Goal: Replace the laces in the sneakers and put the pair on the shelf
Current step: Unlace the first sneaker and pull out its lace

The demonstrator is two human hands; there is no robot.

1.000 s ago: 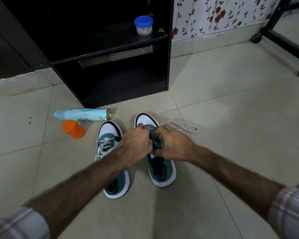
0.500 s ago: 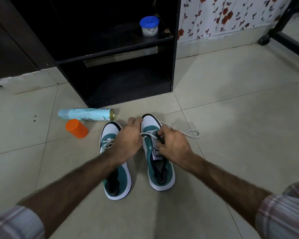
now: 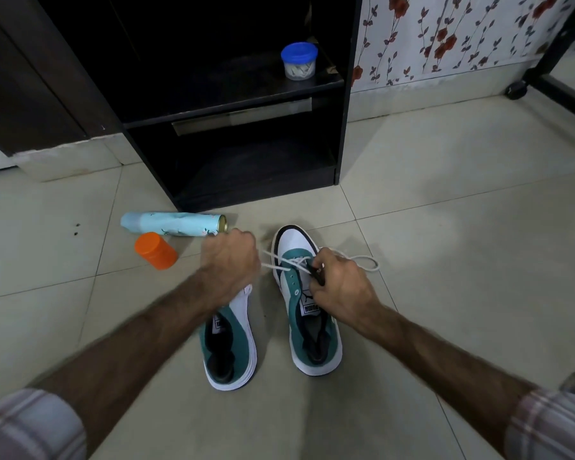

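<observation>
Both hands work over the right sneaker (image 3: 307, 307). The left hand (image 3: 230, 264) clenches the lace (image 3: 273, 264), pulling it taut. The right hand (image 3: 341, 284) pinches the tongue.

Spray can (image 3: 175, 224) lay on floor w/ orange cap (image 3: 155, 250) just beside; blue-lidded jar (image 3: 298, 62) stood above, by floral wall (image 3: 452, 38).

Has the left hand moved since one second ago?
Yes. The left hand has pulled leftward, away from the right sneaker and toward the spray can, drawing the white lace taut.
</observation>
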